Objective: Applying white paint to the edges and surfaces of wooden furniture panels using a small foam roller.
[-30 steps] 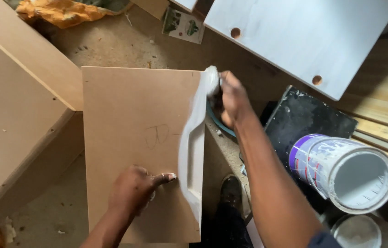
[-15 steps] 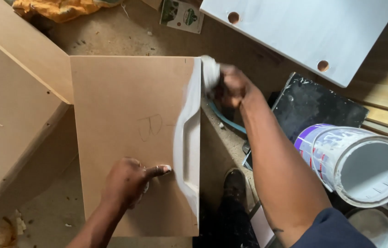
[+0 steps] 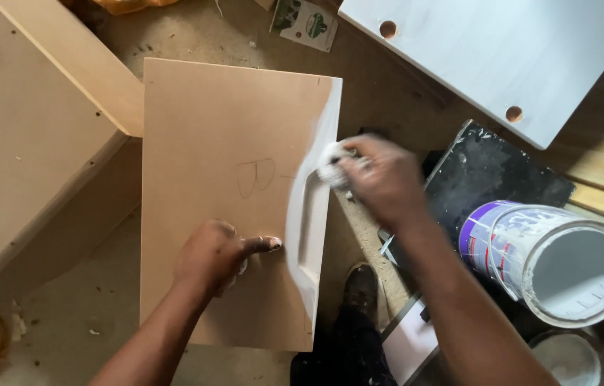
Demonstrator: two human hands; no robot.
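- A flat brown fibreboard panel (image 3: 223,193) lay face up over a dusty floor (image 3: 52,314), between a larger bare board (image 3: 23,136) on the left and a black tray (image 3: 488,175) on the right.
- The panel's right edge carried a band of white paint (image 3: 309,236), which ran around a recessed handle cut-out; pencil marks sat near the middle of the brown face.
- The left hand (image 3: 216,257) rested on the bare face, loosely closed, with one finger stretched flat towards the painted band; it pinned the panel and grasped nothing.
- The right hand (image 3: 380,179) was bunched tightly around a small white wad, seemingly a cloth or sponge (image 3: 334,166), pressed against the painted edge.
- The panel looked stiff and fairly light, likely to slide rather than bend, so downward pressure on the dry brown face seemed the sound way to steady it.
- The white band was probably wet and slick; holding there would smear it, so the bare left and near edges were the better places to grip.
- The wad looked soft and paint-soaked, so it would squash and drip under a hard squeeze.
- An open paint bucket (image 3: 552,261), tilted beside the tray, showed its white inside; a white-coated board (image 3: 502,57) with drilled holes lay beyond.
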